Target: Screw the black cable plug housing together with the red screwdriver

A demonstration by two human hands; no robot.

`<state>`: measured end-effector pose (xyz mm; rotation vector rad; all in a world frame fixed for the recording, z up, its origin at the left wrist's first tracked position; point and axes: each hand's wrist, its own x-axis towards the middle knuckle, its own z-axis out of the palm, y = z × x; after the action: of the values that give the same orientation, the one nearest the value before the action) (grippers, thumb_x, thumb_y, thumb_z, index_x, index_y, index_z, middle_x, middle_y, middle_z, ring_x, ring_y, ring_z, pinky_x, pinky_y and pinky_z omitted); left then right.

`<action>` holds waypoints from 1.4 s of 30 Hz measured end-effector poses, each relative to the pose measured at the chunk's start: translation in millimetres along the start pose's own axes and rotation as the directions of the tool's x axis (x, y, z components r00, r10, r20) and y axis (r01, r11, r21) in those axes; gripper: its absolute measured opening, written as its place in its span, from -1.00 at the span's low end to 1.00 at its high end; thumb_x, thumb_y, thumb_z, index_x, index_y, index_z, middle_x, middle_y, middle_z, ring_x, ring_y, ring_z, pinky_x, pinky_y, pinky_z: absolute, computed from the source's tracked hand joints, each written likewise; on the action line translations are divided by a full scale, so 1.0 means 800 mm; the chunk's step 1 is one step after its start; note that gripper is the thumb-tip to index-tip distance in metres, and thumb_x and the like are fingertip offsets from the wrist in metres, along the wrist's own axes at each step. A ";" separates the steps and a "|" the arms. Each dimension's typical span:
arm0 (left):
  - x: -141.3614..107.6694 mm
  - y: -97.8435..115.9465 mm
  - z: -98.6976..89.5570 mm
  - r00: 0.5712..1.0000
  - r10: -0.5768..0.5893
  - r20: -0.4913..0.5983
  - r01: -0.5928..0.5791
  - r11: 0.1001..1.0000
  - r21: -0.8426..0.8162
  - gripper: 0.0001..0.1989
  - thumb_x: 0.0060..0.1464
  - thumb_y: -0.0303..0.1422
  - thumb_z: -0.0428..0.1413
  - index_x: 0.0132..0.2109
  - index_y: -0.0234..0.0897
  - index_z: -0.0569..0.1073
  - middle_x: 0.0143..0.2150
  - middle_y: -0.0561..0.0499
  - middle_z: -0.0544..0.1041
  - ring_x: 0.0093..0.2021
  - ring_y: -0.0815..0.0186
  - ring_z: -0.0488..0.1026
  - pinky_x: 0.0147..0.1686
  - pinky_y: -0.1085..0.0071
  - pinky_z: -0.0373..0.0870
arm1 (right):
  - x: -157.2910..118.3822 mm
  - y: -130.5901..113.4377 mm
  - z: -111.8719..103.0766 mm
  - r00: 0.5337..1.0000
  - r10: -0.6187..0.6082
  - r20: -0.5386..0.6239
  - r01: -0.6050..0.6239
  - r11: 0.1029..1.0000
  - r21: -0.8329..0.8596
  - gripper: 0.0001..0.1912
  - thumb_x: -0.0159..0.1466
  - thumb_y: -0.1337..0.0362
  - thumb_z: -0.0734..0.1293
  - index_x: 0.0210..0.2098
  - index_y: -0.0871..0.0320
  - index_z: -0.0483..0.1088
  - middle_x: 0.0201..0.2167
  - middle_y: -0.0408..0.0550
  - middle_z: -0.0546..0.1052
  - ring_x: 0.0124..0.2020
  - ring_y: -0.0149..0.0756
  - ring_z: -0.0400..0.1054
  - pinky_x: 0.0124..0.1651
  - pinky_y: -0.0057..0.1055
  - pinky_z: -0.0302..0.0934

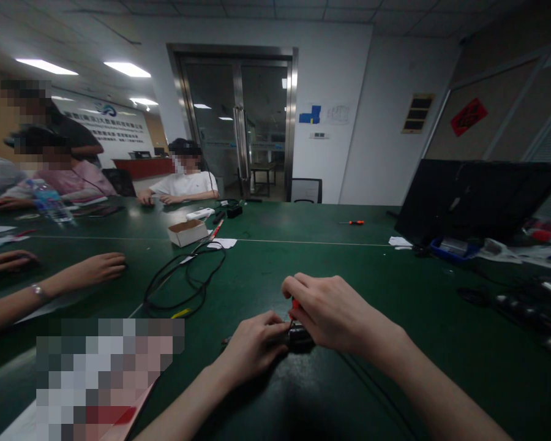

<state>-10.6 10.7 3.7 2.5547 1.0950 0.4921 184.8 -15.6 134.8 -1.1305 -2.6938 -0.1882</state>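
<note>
My left hand (254, 343) is closed around a black, cylindrical corded tool (300, 339) that lies on the green table (349, 269). A narrow end of the tool sticks out to the left of my fingers, and a black cord trails off to the lower right. In the fingers of my right hand (337, 309) is a small screwdriver with a red handle (295, 305). Its thin shaft points down at the black tool, close to my left fingertips. Whether the tip sits in a screw is too small to tell.
A coiled black cable (204, 285) and a small open box (187, 233) lie ahead to the left. Another screwdriver (356, 223) is farther back. A monitor (477, 199) stands right, near a blue tray (454, 248). A co-worker's hands (96, 269) rest at left.
</note>
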 end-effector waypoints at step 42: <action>-0.001 -0.001 0.001 1.000 0.012 -0.010 -0.012 1.000 0.000 -0.76 0.17 -0.43 0.16 -0.02 -0.11 0.55 -0.06 -0.01 0.49 -0.10 0.20 0.48 -0.10 0.38 0.39 | -0.001 0.004 0.005 1.000 0.001 -0.020 0.001 0.996 0.084 -0.84 0.25 0.39 0.30 -0.16 0.18 0.29 -0.28 -0.08 0.50 -0.40 -0.33 0.35 -0.48 -0.41 -0.07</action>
<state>-11.4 10.5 2.8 2.5630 1.0830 0.5080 187.2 -12.7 131.2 -1.0983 -2.6575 -0.0855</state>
